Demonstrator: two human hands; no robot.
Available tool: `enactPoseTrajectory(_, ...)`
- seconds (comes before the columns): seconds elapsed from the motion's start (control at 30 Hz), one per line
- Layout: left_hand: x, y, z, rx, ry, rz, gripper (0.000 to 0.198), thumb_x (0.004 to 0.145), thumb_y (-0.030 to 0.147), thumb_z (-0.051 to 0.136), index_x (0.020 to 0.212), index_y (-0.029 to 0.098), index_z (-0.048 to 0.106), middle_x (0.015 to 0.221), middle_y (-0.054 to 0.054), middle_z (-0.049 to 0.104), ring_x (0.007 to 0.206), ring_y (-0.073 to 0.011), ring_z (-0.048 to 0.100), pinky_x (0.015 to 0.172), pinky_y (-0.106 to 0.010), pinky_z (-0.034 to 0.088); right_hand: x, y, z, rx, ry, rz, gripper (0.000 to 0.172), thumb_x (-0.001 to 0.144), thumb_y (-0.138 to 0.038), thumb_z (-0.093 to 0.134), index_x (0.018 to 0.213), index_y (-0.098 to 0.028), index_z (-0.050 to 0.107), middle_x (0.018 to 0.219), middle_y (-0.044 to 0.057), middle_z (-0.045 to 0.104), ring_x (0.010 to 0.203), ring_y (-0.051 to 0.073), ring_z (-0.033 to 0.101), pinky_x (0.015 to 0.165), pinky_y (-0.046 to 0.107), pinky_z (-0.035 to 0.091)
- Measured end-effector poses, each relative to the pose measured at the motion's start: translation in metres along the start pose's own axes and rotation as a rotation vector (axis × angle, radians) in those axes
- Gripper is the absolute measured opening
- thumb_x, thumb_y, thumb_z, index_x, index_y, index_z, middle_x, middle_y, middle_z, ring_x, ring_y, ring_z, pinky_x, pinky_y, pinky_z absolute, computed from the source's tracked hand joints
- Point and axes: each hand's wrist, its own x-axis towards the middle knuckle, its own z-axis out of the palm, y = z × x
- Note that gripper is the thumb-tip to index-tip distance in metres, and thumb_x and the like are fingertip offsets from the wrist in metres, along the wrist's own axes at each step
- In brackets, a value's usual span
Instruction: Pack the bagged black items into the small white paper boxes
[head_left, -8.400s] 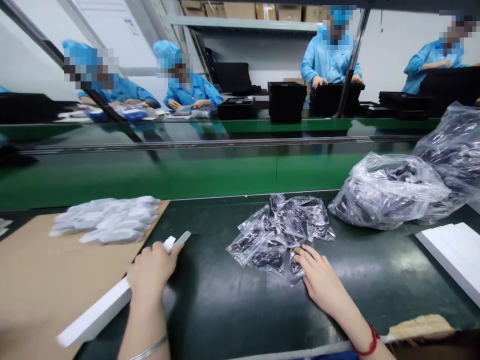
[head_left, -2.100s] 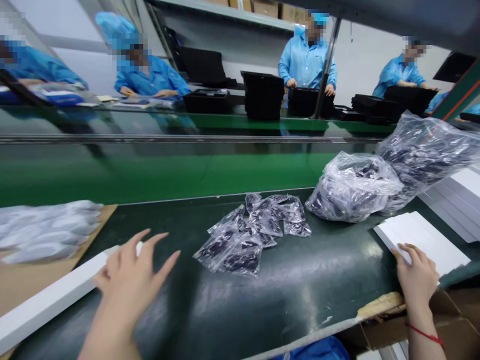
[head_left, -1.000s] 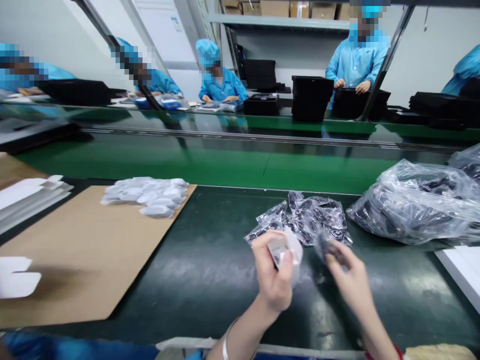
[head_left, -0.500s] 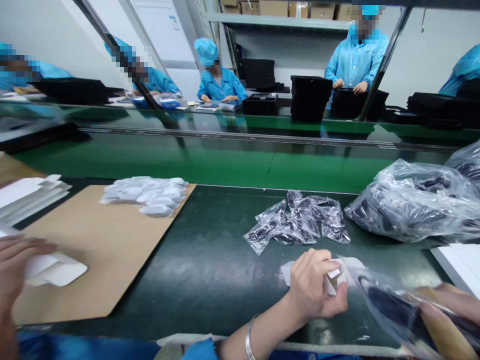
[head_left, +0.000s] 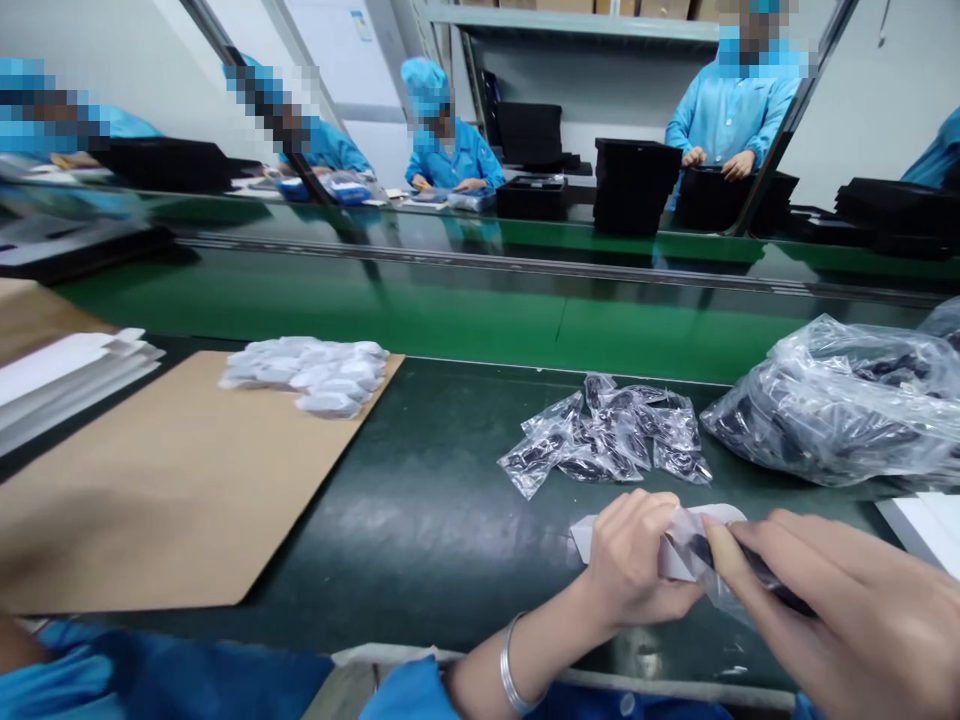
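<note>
Here, the left hand (head_left: 637, 560) is wrapped around a small white carton (head_left: 583, 540), seemingly to steady its flapped end, while the right hand (head_left: 847, 590) pinches a clear plastic pouch (head_left: 772, 583) with something dark inside against that end, over the desk (head_left: 420, 520). Similar pouches (head_left: 615, 435) lie heaped just beyond, presumably for easy reach. Their film is glossy and crinkled; the carton is smooth card; the brown cardboard sheet (head_left: 195, 470) is flat and matte.

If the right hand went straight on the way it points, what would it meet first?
Most likely the white box, held in the left hand; exact depth between them is unclear.
</note>
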Motion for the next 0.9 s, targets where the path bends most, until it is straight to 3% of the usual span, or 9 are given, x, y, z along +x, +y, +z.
enactPoseTrajectory(0.1,-0.001,-0.001,0.001,0.006,0.008,0.002,0.028,0.084,0.029,0.049,0.107,0.014,0.047,0.075,-0.007,0.067,0.054,-0.0179,0.06,0.049,-0.028,0.046,0.015,0.005,0.008,-0.002,-0.073,-0.152,0.034,0.097,-0.02,0.048,0.064,-0.021,0.044,0.057,-0.003,0.043,0.055,0.012,0.037,0.06,0.029,0.029)
enactPoseTrajectory(0.23,-0.006,-0.001,0.002,0.109,0.042,0.038,0.044,0.079,0.022,0.048,0.121,0.009,0.044,0.07,-0.004,0.063,0.053,-0.0191,0.058,0.048,-0.03,0.046,0.021,0.008,0.022,-0.002,-0.068,-0.222,0.031,0.097,-0.02,0.046,0.066,-0.02,0.044,0.06,-0.002,0.047,0.063,0.014,0.036,0.063,0.029,0.029)
enactPoseTrajectory(0.37,-0.006,0.0,0.005,0.116,0.062,0.039,0.056,0.078,0.018,0.049,0.132,0.008,0.038,0.08,-0.006,0.066,0.057,-0.0192,0.062,0.051,-0.03,0.049,0.013,0.001,0.034,-0.062,0.041,-0.102,0.032,0.099,-0.023,0.046,0.067,-0.02,0.043,0.058,-0.002,0.051,0.073,0.017,0.045,0.076,0.034,0.029)
enactPoseTrajectory(0.43,-0.004,0.0,0.005,0.097,0.076,0.042,0.052,0.082,0.02,0.05,0.132,0.009,0.039,0.083,-0.007,0.068,0.059,-0.0195,0.064,0.052,-0.03,0.05,0.009,-0.004,0.038,-0.095,0.088,-0.037,0.031,0.099,-0.024,0.048,0.068,-0.02,0.044,0.059,-0.002,0.053,0.078,0.018,0.049,0.081,0.037,0.028)
enactPoseTrajectory(0.57,0.002,-0.002,0.002,0.019,0.078,-0.004,0.037,0.089,0.026,0.052,0.123,0.015,0.044,0.086,-0.007,0.069,0.066,-0.0187,0.068,0.058,-0.029,0.056,0.003,-0.01,0.04,-0.101,0.141,0.057,0.03,0.098,-0.023,0.051,0.069,-0.02,0.047,0.06,-0.002,0.055,0.075,0.017,0.049,0.077,0.035,0.028)
enactPoseTrajectory(0.67,0.004,-0.001,-0.001,-0.013,0.112,-0.097,0.027,0.093,0.034,0.051,0.115,0.02,0.047,0.086,-0.005,0.068,0.072,-0.0178,0.07,0.062,-0.028,0.059,-0.004,-0.014,0.032,0.008,0.116,0.045,0.014,0.097,-0.029,0.053,0.096,-0.015,0.058,0.08,0.003,0.064,0.076,0.016,0.05,0.074,0.032,0.035)
enactPoseTrajectory(0.73,0.005,0.001,0.0,-0.017,0.148,-0.17,0.028,0.093,0.04,0.052,0.114,0.021,0.048,0.088,-0.005,0.068,0.075,-0.0183,0.071,0.063,-0.028,0.06,-0.011,-0.017,0.025,0.034,0.109,0.051,0.021,0.097,-0.028,0.054,0.108,-0.011,0.056,0.091,0.007,0.066,0.081,0.016,0.054,0.076,0.029,0.042)
enactPoseTrajectory(0.9,0.002,0.01,0.008,-0.036,0.152,-0.204,0.031,0.093,0.039,0.054,0.116,0.019,0.047,0.093,-0.007,0.069,0.078,-0.0191,0.072,0.067,-0.031,0.06,-0.022,-0.022,0.015,-0.101,0.056,0.146,0.02,0.102,-0.029,0.044,0.108,-0.015,0.057,0.096,0.006,0.071,0.084,0.013,0.066,0.078,0.022,0.045)
